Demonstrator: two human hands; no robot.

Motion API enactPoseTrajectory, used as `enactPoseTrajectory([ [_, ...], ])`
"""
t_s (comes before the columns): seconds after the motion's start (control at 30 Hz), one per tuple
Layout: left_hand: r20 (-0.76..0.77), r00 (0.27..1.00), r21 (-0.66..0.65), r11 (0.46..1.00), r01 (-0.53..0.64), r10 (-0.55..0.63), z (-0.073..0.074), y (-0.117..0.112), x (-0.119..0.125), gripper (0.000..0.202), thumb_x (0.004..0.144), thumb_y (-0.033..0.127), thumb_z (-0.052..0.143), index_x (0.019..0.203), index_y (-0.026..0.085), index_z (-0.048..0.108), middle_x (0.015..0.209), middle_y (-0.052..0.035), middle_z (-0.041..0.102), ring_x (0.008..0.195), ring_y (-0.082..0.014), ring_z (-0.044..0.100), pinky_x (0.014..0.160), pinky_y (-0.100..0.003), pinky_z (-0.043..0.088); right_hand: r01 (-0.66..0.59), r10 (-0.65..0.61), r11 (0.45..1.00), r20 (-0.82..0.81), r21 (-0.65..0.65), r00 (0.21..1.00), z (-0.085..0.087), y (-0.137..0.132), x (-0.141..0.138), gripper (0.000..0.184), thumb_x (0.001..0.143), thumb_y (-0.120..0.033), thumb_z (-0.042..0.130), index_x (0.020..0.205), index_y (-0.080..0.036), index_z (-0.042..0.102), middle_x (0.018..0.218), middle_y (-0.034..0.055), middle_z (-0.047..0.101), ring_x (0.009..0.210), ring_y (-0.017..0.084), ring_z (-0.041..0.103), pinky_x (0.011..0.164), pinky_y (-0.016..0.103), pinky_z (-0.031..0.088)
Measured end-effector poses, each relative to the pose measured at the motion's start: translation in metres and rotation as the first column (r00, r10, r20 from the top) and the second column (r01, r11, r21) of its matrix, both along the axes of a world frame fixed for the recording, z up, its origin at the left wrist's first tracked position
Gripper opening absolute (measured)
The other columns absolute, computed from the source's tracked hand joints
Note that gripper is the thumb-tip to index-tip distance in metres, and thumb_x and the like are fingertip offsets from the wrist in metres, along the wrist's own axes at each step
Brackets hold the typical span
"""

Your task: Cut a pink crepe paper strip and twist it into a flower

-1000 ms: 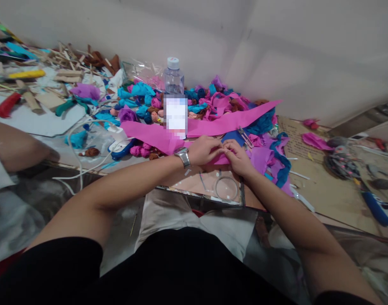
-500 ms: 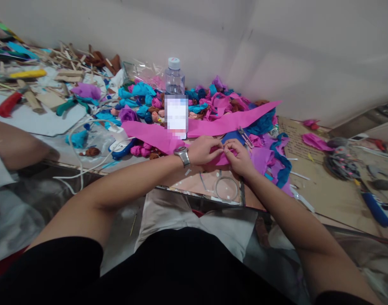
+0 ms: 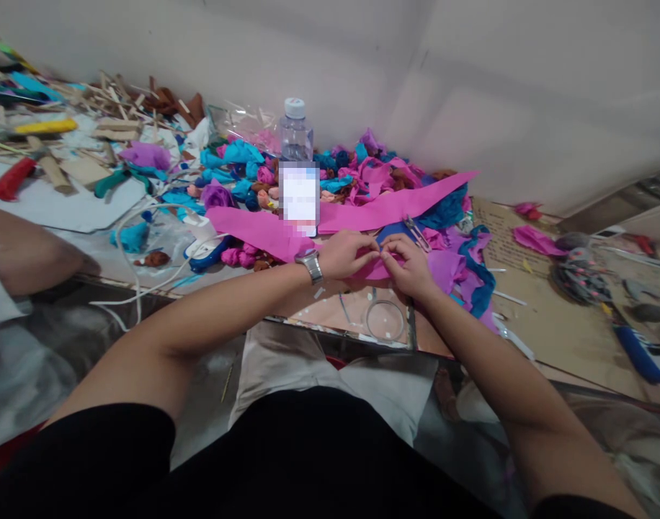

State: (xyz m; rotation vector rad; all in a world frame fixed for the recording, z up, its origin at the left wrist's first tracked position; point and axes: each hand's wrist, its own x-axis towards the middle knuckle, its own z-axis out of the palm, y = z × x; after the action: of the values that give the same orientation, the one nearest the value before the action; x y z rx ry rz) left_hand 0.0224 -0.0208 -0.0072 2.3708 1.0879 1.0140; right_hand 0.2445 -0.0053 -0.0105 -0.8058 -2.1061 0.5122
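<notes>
A long magenta paper strip point(image 3: 362, 215) spans ten to one o'clock beyond the left hand point(image 3: 345, 256) and right hand point(image 3: 412, 268). Fingertips nearly meeting, they pinch a magenta paper piece point(image 3: 375, 272) at six o'clock; it has scarcely shifted, suggesting fine fingerwork.

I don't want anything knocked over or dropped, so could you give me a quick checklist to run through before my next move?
1. Pink paper between the fingertips of the left hand and right hand: ok.
2. Firmness of that pinch: cannot tell.
3. Metal snips lying clear of the fingertips, just beyond the right hand: ok.
4. Bottle upright and capped: ok.
5. White cable kept wholly on the table: not ok, part hangs past the front edge.
6. Phone screen readable: cannot tell, it is blurred.
</notes>
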Motion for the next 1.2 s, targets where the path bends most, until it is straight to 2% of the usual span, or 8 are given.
enactPoseTrajectory([
  [0.13,0.0,1.0,-0.026,0.999,-0.031,0.031,0.003,0.0,0.0,0.03,0.103,0.043,0.06,0.107,0.021,0.079,0.106,-0.0064,0.082,0.095,-0.0233,0.074,0.087,-0.035,0.052,0.016,-0.016,1.0,-0.017,-0.008,1.0,-0.002,0.003,0.001,0.02,0.101,-0.039,0.061,0.087,-0.024,0.064,0.103,0.0081,0.069,0.1,0.024,0.067,0.094,0.043,0.055],
  [0.37,0.019,0.989,-0.077,0.986,-0.148,0.15,0.008,0.002,-0.003,0.029,0.102,0.042,0.061,0.106,0.02,0.08,0.108,-0.0068,0.083,0.098,-0.0233,0.076,0.09,-0.035,0.054,0.068,-0.069,0.998,-0.067,-0.016,0.995,-0.001,0.004,0.005,0.02,0.099,-0.04,0.063,0.086,-0.024,0.064,0.102,0.0068,0.07,0.1,0.024,0.066,0.093,0.042,0.054],
  [0.6,0.063,0.966,-0.088,0.966,-0.244,0.25,0.014,0.002,-0.006,0.032,0.102,0.043,0.059,0.103,0.019,0.08,0.103,-0.0064,0.083,0.094,-0.0229,0.076,0.087,-0.035,0.055,0.072,-0.073,0.997,-0.092,-0.013,0.993,0.004,0.004,0.005,0.029,0.102,-0.049,0.059,0.086,-0.025,0.062,0.1,0.0074,0.07,0.097,0.024,0.066,0.089,0.041,0.054],
  [0.7,0.095,0.971,-0.103,0.973,-0.209,0.218,0.014,0.0,-0.005,0.033,0.1,0.044,0.061,0.106,0.019,0.08,0.105,-0.0065,0.083,0.095,-0.0226,0.076,0.087,-0.034,0.055,0.04,-0.041,0.999,-0.077,-0.015,0.996,0.004,0.003,0.003,0.031,0.103,-0.052,0.058,0.087,-0.025,0.062,0.102,0.0083,0.07,0.1,0.025,0.066,0.092,0.043,0.054],
  [0.87,0.07,0.995,-0.124,0.99,-0.065,0.074,0.013,-0.003,-0.004,0.031,0.095,0.043,0.067,0.106,0.019,0.081,0.106,-0.0058,0.084,0.095,-0.0218,0.077,0.086,-0.032,0.055,-0.013,0.011,0.999,-0.049,-0.041,0.999,0.002,0.002,0.004,0.027,0.103,-0.048,0.059,0.089,-0.025,0.063,0.102,0.007,0.07,0.101,0.025,0.066,0.095,0.043,0.054],
  [1.07,0.02,0.997,-0.13,0.989,-0.069,0.073,0.012,-0.001,-0.005,0.029,0.096,0.041,0.065,0.104,0.02,0.084,0.1,-0.0056,0.084,0.09,-0.0213,0.076,0.079,-0.031,0.052,-0.003,0.002,0.998,-0.021,-0.058,1.0,0.0,0.001,0.007,0.02,0.098,-0.045,0.069,0.101,-0.025,0.073,0.104,0.0057,0.075,0.099,0.024,0.071,0.091,0.041,0.057],
  [1.2,-0.019,0.999,-0.145,0.988,-0.05,0.048,0.013,0.0,-0.007,0.031,0.096,0.042,0.065,0.104,0.02,0.084,0.098,-0.0049,0.084,0.086,-0.0213,0.076,0.077,-0.032,0.051,0.043,-0.046,0.994,-0.02,-0.099,0.999,-0.002,0.0,0.007,0.016,0.094,-0.039,0.072,0.097,-0.024,0.077,0.096,0.004,0.08,0.09,0.023,0.074,0.085,0.039,0.059],
])
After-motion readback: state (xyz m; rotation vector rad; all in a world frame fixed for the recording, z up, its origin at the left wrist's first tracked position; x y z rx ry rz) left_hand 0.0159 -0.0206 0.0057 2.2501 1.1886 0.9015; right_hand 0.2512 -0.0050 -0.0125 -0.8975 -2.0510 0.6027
